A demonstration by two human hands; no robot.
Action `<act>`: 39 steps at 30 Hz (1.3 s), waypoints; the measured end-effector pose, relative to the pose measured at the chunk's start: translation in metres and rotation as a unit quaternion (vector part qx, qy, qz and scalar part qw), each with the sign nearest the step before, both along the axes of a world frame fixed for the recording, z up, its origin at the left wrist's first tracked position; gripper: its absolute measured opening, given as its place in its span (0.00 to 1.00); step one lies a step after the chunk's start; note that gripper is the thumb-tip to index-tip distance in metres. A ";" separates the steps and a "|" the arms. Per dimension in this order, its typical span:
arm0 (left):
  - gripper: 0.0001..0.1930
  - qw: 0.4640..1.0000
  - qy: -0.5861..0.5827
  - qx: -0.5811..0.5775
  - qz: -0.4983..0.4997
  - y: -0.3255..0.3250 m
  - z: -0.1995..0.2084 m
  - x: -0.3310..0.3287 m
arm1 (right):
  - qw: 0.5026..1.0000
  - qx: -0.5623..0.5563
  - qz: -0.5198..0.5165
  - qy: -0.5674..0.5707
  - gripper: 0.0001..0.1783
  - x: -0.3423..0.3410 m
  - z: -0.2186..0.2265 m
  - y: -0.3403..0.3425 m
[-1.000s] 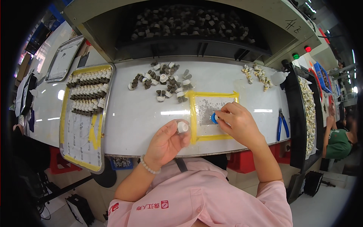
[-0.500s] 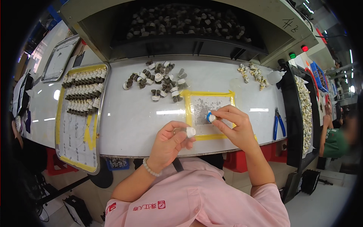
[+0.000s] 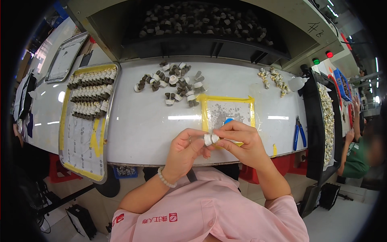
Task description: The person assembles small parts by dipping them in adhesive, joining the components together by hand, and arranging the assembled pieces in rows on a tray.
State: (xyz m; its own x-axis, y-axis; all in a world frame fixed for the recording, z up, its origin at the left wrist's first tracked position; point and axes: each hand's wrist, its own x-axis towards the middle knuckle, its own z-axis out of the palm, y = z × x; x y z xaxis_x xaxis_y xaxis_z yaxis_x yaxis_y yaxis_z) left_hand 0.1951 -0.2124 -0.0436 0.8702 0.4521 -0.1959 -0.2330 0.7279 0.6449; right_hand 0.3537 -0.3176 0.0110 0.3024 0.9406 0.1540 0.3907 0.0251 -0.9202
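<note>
My left hand (image 3: 183, 149) is closed on a small white cap-like part (image 3: 208, 139), held just over the front of the table. Thumb and forefinger of my right hand (image 3: 246, 146) pinch a smaller pale piece (image 3: 215, 138) against the right side of that part. The two pieces touch; fingers partly hide where they meet. Behind my right fingers, a small blue-and-white item (image 3: 228, 120) rests on a yellow-taped square pad (image 3: 204, 115) marked with grey spots. A loose pile of white-and-dark-grey parts (image 3: 173, 80) lies farther back on the table.
At the left, a metal tray (image 3: 105, 133) carries rows of similar parts. Blue-handled pliers (image 3: 298, 135), a white bottle (image 3: 297, 83) and small gold-and-white pieces (image 3: 277, 80) are to the right. A black bin (image 3: 312, 133) stands at the right edge. A dark bin (image 3: 181, 49) spans the back.
My right hand has moved left and toward me, off the blue item on the pad, bringing its small piece against the white part. My left hand has shifted slightly right.
</note>
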 end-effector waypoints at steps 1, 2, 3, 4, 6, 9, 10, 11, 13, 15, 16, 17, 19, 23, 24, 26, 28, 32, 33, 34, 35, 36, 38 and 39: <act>0.09 1.000 -0.009 0.019 0.003 -0.001 -0.002 0.000 | 1.000 -0.001 0.000 0.000 0.15 -0.001 -0.001 0.000; 0.09 1.000 -0.008 0.018 0.004 -0.002 -0.004 -0.001 | 1.000 -0.007 0.004 -0.001 0.15 -0.001 -0.001 0.000; 0.09 0.999 -0.005 0.035 0.007 -0.002 -0.006 -0.002 | 1.000 -0.013 0.008 -0.003 0.15 -0.002 -0.001 -0.001; 0.09 0.999 -0.001 0.052 0.009 -0.003 -0.007 -0.003 | 1.000 -0.014 0.008 -0.003 0.15 -0.003 -0.002 -0.001; 0.08 0.999 -0.003 0.052 0.012 -0.004 -0.007 -0.003 | 0.999 -0.033 0.003 0.036 0.14 -0.004 0.000 -0.001; 0.08 0.999 0.004 0.049 0.020 -0.006 -0.007 -0.001 | 0.999 -0.038 -0.008 0.007 0.14 -0.004 0.001 0.001; 0.08 0.998 0.016 0.045 0.031 -0.006 -0.007 0.000 | 0.999 -0.039 -0.016 0.002 0.14 -0.003 -0.001 0.000; 0.07 0.998 0.022 0.048 0.021 -0.005 -0.006 -0.001 | 0.999 -0.035 -0.005 0.012 0.13 -0.001 -0.003 -0.001; 0.08 0.999 0.023 0.048 -0.001 -0.005 -0.002 0.001 | 0.998 -0.043 0.014 0.035 0.12 0.007 0.000 -0.004; 0.08 0.996 0.058 0.073 -0.013 -0.002 0.002 -0.003 | 0.999 -0.048 -0.001 -0.013 0.11 0.023 0.000 -0.010; 0.08 0.996 0.054 0.074 -0.016 0.003 0.004 -0.007 | 0.997 -0.054 -0.010 -0.057 0.10 0.035 -0.001 -0.014; 0.08 0.995 0.051 0.086 0.026 0.012 0.006 -0.015 | 0.993 -0.073 -0.079 -0.056 0.10 0.050 -0.003 -0.016; 0.08 0.987 0.056 0.119 0.095 0.033 0.018 -0.034 | 0.964 -0.091 -0.219 -0.117 0.11 0.085 0.001 -0.026; 0.07 0.952 0.112 0.187 0.215 0.082 0.040 -0.094 | 0.867 -0.125 -0.392 -0.279 0.15 0.154 -0.018 -0.043; 0.07 0.926 0.141 0.237 0.259 0.095 0.042 -0.108 | 0.845 -0.152 -0.420 -0.295 0.16 0.165 -0.020 -0.043; 0.07 0.877 0.190 0.299 0.326 0.118 0.052 -0.139 | 0.819 -0.167 -0.427 -0.345 0.16 0.181 -0.032 -0.046; 0.10 0.771 0.301 0.437 0.353 0.146 0.045 -0.170 | 0.823 -0.176 -0.386 -0.378 0.13 0.196 -0.047 -0.054; 0.12 0.612 0.423 0.539 0.395 0.199 0.036 -0.215 | 0.907 -0.133 -0.325 -0.230 0.11 0.187 -0.045 -0.061; 0.12 0.600 0.432 0.539 0.403 0.209 0.036 -0.223 | 0.914 -0.126 -0.313 -0.224 0.11 0.177 -0.039 -0.059; 0.12 0.579 0.450 0.552 0.397 0.219 0.030 -0.229 | 0.948 -0.117 -0.274 -0.111 0.11 0.163 -0.034 -0.056; 0.13 0.559 0.467 0.564 0.389 0.227 0.030 -0.234 | 0.967 -0.109 -0.232 0.003 0.11 0.151 -0.031 -0.053; 0.13 0.556 0.469 0.564 0.391 0.235 0.029 -0.234 | 0.968 -0.107 -0.228 0.004 0.11 0.143 -0.033 -0.051; 0.13 0.539 0.474 0.587 0.374 0.247 0.027 -0.229 | 0.967 -0.153 -0.197 0.048 0.11 0.131 -0.034 -0.050; 0.13 0.540 0.473 0.587 0.374 0.254 0.026 -0.228 | 0.966 -0.150 -0.212 0.012 0.11 0.123 -0.034 -0.049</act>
State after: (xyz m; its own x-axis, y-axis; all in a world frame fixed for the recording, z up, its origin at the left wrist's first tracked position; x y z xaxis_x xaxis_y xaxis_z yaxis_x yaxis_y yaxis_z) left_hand -0.0329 0.0415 -0.0173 0.1192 0.9038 0.4110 0.6599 -0.3814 0.6474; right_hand 0.4772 -0.3663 -0.0231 0.6705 0.7323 -0.1190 0.2848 -0.4022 -0.8701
